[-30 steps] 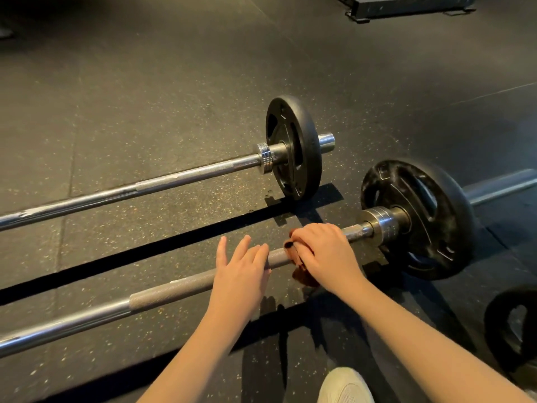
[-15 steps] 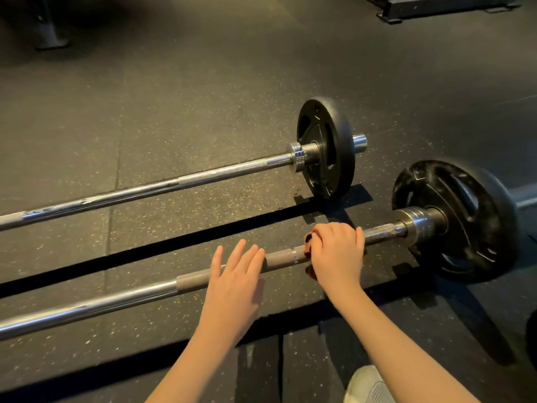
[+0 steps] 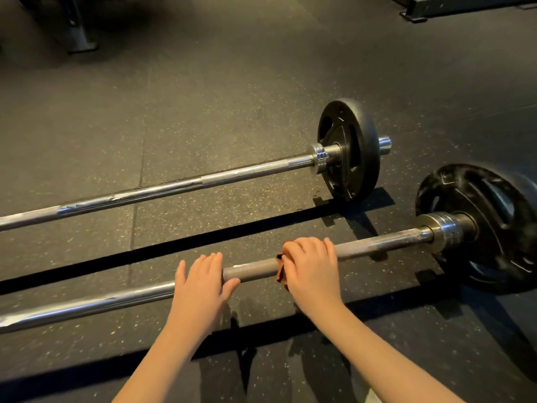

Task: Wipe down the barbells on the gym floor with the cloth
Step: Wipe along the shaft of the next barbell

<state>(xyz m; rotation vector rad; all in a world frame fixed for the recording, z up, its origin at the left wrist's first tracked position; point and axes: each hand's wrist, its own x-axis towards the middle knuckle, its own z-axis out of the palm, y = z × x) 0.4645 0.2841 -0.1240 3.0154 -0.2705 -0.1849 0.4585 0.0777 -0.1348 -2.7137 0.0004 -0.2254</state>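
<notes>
My right hand (image 3: 312, 271), lower centre of frame: fingers curled over the top of the near barbell (image 3: 377, 245), clamping the cloth (image 3: 280, 273) against its shaft. Only a crumpled rust-brown edge of the cloth shows, at the left side of the hand; the rest is under my palm.

My left hand (image 3: 203, 286), just left of it on the same shaft: fingers straight and close together, laid flat across the bar, thumb out on the near side. It grips nothing. A short dull-grey stretch of bar shows between the two hands.

Near barbell runs from the lower left edge up to the right. It is bright chrome left of my hands and matt, worn grey under and right of them, up to a steel collar (image 3: 444, 231) and a black plate (image 3: 494, 228) at the right edge. Raised marks on the plate face, too blurred to read.

Far barbell (image 3: 203, 181), parallel and above: chrome shaft, black plate (image 3: 348, 149) right of centre, no lettering legible.

Both lie on speckled black rubber floor (image 3: 203, 82). Dark rack foot (image 3: 78, 33) upper left; dark frame base (image 3: 465, 4) upper right.
</notes>
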